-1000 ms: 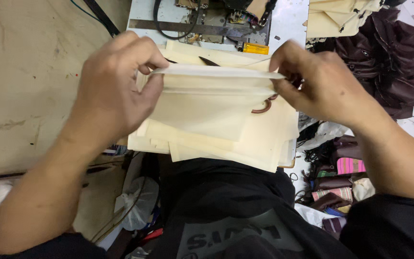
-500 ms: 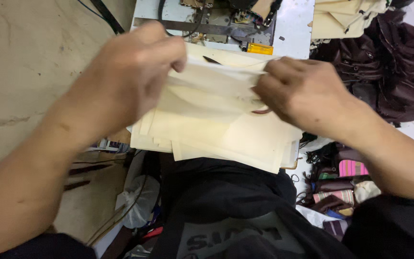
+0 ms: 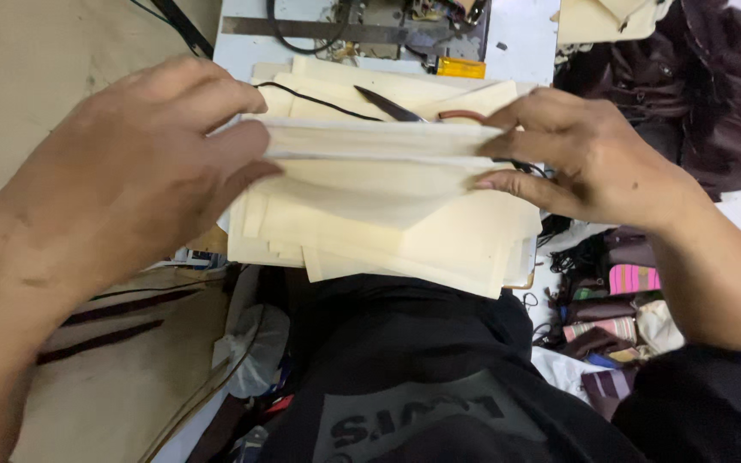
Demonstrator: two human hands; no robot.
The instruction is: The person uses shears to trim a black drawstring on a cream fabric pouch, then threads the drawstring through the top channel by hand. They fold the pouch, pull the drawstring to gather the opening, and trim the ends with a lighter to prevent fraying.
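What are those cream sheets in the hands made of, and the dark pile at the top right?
The cream sheets look like thin matte fabric or interlining: they fold softly between the left hand and right hand. The dark brown pile seems leather or faux leather, with its faint sheen and heavy creases.

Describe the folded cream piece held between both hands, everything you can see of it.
The folded cream piece is a pale, thin sheet of fabric or paper, which I cannot tell, folded into a long flat band with layered edges showing. It runs level, left to right, just above a stack of cream sheets. The left hand pinches its left end, the right hand its right end. Scissors lie behind it.
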